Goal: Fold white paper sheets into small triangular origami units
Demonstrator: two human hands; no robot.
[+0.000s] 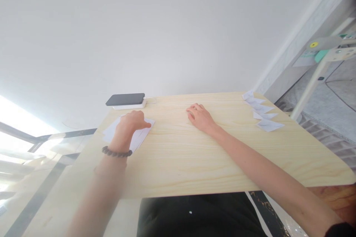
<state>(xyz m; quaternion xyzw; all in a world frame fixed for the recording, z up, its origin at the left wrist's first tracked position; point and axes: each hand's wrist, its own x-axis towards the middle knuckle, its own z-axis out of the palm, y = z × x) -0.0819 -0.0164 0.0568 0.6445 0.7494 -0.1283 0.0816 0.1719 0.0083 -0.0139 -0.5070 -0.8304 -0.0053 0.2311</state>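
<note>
My left hand (132, 121), with a dark beaded bracelet (116, 152) at the wrist, is over white paper sheets (140, 137) at the table's left. Its thumb lies along the sheets' right edge and its fingers curl down, their tips hidden behind the hand. It seems to pinch the paper there. Around the middle of the table, my right hand (200, 117) rests on the wood, holding nothing, fingers loosely bent and a little apart. Far to the right, several folded white paper pieces (269, 125) with pointed ends stand in an overlapping row.
A black-screened phone (125, 99) lies on a white block (129, 106) at the back left, with a white cable beside it. The light wood table (189, 170) meets a white wall (178, 37). A pale metal frame (308, 85) stands beyond the right edge.
</note>
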